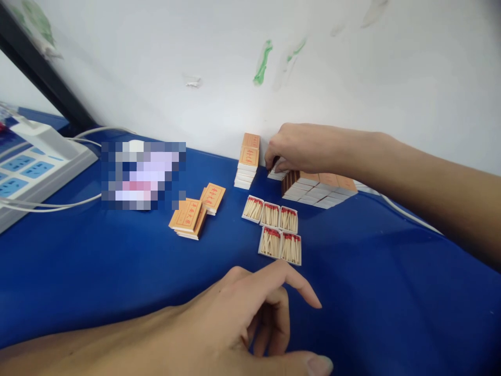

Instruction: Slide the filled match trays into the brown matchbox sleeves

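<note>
My right hand reaches to the back by the wall. Its fingers are closed on a matchbox at the left of a block of stacked matchboxes; the hand partly hides both. My left hand hovers palm down in front, thumb and index finger apart, holding nothing. Just beyond it lie several open matchbox trays filled with red-tipped matches, in two rows. A tall stack of orange-topped matchboxes stands left of my right hand. More orange matchbox covers are piled loosely at the middle left.
A white power strip with blue sockets and a plugged-in adapter lies at the left, with white cables around it. A blurred-out item sits beside it. The white wall bounds the blue table at the back.
</note>
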`<state>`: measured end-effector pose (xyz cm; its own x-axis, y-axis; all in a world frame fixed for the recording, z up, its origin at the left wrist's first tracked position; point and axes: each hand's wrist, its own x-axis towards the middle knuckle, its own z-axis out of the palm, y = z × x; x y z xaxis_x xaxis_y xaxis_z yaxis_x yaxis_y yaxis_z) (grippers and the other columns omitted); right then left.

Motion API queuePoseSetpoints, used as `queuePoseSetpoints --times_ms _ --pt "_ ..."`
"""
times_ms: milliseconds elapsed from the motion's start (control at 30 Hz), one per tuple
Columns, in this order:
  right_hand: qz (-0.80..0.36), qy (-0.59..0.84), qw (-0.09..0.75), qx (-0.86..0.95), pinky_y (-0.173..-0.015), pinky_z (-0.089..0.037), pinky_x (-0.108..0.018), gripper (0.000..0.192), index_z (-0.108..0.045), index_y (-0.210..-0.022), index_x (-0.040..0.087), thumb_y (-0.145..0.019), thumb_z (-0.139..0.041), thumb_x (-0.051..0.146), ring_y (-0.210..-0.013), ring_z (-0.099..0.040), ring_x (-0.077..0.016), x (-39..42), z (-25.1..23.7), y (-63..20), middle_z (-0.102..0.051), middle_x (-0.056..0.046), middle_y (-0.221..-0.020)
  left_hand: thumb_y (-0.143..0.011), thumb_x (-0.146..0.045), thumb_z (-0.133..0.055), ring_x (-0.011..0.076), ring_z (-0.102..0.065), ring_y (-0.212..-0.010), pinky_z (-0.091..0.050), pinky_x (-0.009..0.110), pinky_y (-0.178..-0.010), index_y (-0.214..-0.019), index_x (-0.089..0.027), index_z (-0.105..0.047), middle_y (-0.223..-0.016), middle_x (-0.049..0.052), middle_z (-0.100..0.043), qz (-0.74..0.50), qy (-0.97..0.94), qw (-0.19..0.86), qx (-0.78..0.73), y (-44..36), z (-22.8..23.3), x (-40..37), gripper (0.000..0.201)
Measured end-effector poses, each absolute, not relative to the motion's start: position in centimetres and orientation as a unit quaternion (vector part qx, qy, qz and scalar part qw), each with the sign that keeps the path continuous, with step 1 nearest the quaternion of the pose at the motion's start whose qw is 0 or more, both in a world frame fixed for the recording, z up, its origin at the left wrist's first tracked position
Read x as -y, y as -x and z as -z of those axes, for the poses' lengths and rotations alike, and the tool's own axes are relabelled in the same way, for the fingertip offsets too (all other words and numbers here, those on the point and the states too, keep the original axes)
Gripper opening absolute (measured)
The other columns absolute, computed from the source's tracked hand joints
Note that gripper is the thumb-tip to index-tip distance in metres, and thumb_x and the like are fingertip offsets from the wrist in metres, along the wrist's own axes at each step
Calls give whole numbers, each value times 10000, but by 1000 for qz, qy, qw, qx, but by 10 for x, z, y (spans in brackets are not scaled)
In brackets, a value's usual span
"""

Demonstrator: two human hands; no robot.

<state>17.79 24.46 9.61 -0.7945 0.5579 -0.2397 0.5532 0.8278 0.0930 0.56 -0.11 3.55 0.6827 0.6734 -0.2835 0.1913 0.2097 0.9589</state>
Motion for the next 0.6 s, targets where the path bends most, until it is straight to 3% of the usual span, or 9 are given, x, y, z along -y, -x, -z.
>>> queuePoseSetpoints --times_ms 233,367,500,600 --pt "16 -311 158 -937 -705 -434 -368 299 -873 -924 234 -888 -692 -2 -715 -730 -202 -237 -105 -173 -799 -20 -831 -987 -375 -859 115 -653 -710 -503 164 -579 -1348 -263 -679 -839 -40 -687 -197 -608 692 -336 -4 -37 2 419" --pt "15 -299 160 -941 -689 -445 -370 197 -842 -826 218 -925 -727 92 -692 -718 -205 -239 -102 -173 -773 -31 -760 -1016 -398 -821 121 -643 -691 -504 194 -597 -1328 -266 -700 -849 -27 -707 -202 -614 689 -327 0 -38 2 360" --pt "-1 -290 163 -943 -645 -457 -371 222 -819 -753 225 -960 -752 268 -639 -682 -202 -246 -95 -174 -729 -37 -686 -1062 -440 -761 121 -634 -688 -502 202 -606 -1335 -253 -705 -857 -11 -731 -213 -630 678 -312 2 -37 2 335" --pt "-2 -287 161 -944 -611 -442 -363 218 -815 -746 233 -947 -742 276 -621 -666 -197 -248 -92 -175 -719 -38 -684 -1061 -446 -766 124 -634 -698 -511 208 -624 -1317 -248 -717 -854 -10 -735 -214 -635 674 -313 2 -37 2 328"
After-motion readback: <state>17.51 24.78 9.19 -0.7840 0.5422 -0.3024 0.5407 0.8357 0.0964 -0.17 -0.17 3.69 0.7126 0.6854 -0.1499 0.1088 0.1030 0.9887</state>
